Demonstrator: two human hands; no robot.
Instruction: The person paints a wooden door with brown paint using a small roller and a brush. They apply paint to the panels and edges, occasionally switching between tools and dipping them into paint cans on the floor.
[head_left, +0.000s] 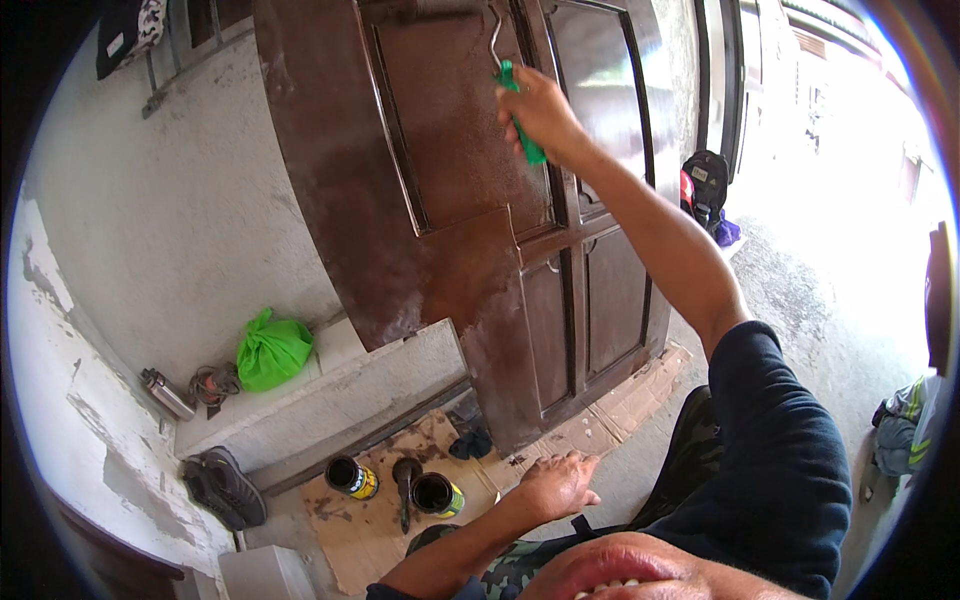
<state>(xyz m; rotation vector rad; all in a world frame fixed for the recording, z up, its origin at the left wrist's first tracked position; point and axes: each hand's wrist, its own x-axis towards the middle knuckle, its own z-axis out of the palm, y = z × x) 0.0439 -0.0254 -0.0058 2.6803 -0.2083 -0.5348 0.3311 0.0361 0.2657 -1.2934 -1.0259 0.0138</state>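
Note:
My right hand (545, 115) is closed around the green handle of a paint roller (509, 75), raised in front of the upper part of a brown panelled door (440, 130). The roller's bent metal rod runs up toward the top edge of the view; its roller head cannot be made out. Wet-looking dark brown finish shines on the door's panels. Low in the middle, my left hand (560, 485) hangs near my lap with nothing in it, thumb apart from the fingers. Left of it stand two open cans (436, 495) (352, 478) of dark liquid, with a dark-stained brush (406, 480) between them.
Stained cardboard (345, 530) lies under the cans and by the door's foot. A green plastic bag (273, 350), a sander-like tool (213, 384) and a metal flask (167, 393) sit on a ledge. Dark shoes (225, 487) lie lower left; a black backpack (706, 185) rests beyond the door.

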